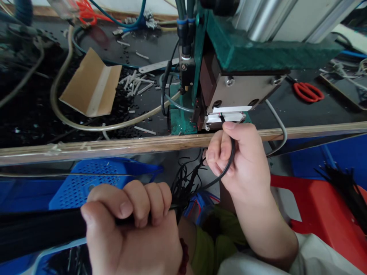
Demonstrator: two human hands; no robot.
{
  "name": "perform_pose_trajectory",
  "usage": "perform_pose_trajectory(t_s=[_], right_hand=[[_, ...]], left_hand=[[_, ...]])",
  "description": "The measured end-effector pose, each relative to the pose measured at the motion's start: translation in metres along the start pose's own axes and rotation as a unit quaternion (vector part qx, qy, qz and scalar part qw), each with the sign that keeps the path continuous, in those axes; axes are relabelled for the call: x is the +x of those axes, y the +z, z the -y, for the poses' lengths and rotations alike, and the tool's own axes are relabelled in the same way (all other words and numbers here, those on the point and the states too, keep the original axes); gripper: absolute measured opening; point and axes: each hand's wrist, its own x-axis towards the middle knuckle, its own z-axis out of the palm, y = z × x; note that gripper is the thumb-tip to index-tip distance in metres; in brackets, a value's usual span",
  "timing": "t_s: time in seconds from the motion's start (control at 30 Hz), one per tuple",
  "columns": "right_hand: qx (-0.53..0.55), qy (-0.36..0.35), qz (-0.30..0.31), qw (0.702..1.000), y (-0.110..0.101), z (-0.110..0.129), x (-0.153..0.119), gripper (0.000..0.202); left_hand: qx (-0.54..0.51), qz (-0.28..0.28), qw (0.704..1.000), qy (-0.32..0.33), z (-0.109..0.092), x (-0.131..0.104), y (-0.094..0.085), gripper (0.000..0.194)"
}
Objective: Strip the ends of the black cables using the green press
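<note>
In the head view my left hand (134,225) is wrapped round a thick bundle of black cables (43,229) that runs off to the left edge. My right hand (235,156) pinches one black cable (230,160) between thumb and fingers, just below the press. The cable's end, with a small bit of red showing, lies at the white slot (226,117) between the press's metal blocks (243,91). From my right hand the cable curves down toward loose black cable ends (186,179) between my hands.
Green press frame (258,55) stands over the wooden bench edge (137,143). Folded cardboard (91,84) and grey offcuts (136,82) lie left; red-handled scissors (308,92) lie right. Below are a blue perforated stool (94,175) and a red stool (323,214) bearing more cables (344,187).
</note>
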Motion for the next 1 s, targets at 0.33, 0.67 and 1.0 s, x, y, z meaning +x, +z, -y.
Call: perform_pose_trajectory(t_s=[0.33, 0.67, 1.0], right_hand=[[0.006, 0.011, 0.001, 1.000, -0.0017, 0.0000, -0.0005, 0.049], [-0.030, 0.012, 0.001, 0.999, -0.0014, 0.0018, -0.0009, 0.053], [0.010, 0.010, 0.007, 1.000, -0.0033, 0.0000, -0.0023, 0.048]], left_hand=[[-0.005, -0.002, 1.000, -0.007, -0.0003, 0.0010, 0.0013, 0.056], [-0.008, 0.004, 1.000, -0.015, 0.0016, -0.0003, 0.0007, 0.054], [-0.007, 0.013, 1.000, -0.010, 0.0009, 0.0004, 0.0002, 0.050]])
